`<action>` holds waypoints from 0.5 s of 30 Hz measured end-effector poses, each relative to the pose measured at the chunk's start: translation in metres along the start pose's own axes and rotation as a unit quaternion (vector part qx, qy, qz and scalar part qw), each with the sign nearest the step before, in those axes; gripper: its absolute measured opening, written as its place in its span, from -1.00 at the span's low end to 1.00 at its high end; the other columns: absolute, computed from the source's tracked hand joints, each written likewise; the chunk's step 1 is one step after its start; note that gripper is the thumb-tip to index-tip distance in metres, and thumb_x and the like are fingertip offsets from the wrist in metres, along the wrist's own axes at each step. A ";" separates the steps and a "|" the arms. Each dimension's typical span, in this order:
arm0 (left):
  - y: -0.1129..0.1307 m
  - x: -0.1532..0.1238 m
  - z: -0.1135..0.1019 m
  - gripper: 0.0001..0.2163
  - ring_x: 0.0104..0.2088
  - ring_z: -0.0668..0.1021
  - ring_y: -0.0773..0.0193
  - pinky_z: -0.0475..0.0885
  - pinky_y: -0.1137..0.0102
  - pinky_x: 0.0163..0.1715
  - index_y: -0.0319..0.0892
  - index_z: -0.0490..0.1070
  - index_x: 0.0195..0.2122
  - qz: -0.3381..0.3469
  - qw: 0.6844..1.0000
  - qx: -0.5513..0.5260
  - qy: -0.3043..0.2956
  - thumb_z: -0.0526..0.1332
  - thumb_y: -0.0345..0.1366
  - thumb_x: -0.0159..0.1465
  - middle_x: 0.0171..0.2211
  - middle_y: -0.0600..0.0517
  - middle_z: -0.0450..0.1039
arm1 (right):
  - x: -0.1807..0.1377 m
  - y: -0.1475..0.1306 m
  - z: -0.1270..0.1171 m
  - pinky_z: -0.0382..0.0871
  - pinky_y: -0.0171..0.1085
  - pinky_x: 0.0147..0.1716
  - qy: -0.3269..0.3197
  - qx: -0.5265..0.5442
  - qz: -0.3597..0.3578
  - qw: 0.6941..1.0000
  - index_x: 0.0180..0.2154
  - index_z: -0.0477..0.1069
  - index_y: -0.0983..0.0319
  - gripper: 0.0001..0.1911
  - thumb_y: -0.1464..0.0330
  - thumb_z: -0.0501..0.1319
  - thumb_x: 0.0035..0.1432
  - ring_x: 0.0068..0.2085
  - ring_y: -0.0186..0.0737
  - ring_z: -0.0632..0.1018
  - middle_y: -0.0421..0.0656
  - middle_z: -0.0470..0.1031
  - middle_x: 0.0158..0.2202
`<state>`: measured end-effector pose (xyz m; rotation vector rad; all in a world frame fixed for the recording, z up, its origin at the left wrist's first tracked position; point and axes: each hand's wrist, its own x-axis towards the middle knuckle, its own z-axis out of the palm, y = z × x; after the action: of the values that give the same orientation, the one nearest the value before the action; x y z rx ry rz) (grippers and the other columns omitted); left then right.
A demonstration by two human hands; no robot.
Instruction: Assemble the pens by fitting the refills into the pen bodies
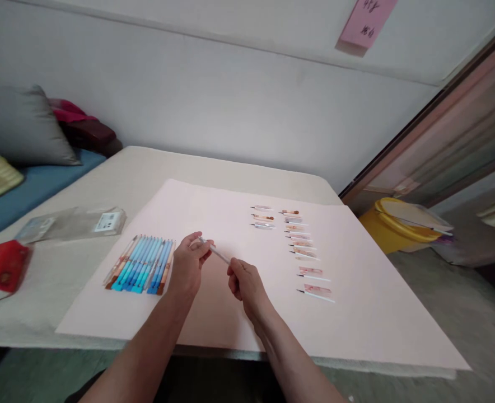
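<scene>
A slim, pale pen (219, 254) stretches between my two hands above the pink sheet (218, 210). My left hand (190, 258) pinches its upper left end between thumb and fingers. On its lower right end, my right hand (246, 280) is closed with the thumb on top. Just left of my left hand lies a row of pens (140, 263), mostly blue with a few brown and clear ones. To the right, pen refills (317, 277) and pen barrel parts (317, 289) lie in two columns, several with dark tips.
Clear plastic packaging (73, 223) and a red packet (1, 268) rest on the table's left. A grey cushion (23, 126) sits beyond them. Beside the table's right edge stands a yellow bin (382, 226). The table (230, 162) meets a pale wall at the back.
</scene>
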<state>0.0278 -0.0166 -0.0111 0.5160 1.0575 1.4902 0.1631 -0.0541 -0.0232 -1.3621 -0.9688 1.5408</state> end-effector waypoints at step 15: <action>0.005 -0.005 0.005 -0.62 -0.25 0.51 0.30 0.36 0.31 -0.15 -0.20 0.39 -0.17 -0.011 0.999 0.037 -0.012 0.37 -0.29 -0.04 -0.32 0.01 0.48 | -0.002 0.003 0.001 -0.17 -0.42 -0.75 -0.018 0.091 0.054 0.994 -0.49 0.25 0.23 -0.63 0.08 0.06 0.16 -0.77 -0.49 0.09 -0.33 0.22 -0.79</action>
<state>0.0303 -0.0191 -0.0031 0.5702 1.0996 1.4267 0.1617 -0.0573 -0.0250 -1.2790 -0.7666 1.6954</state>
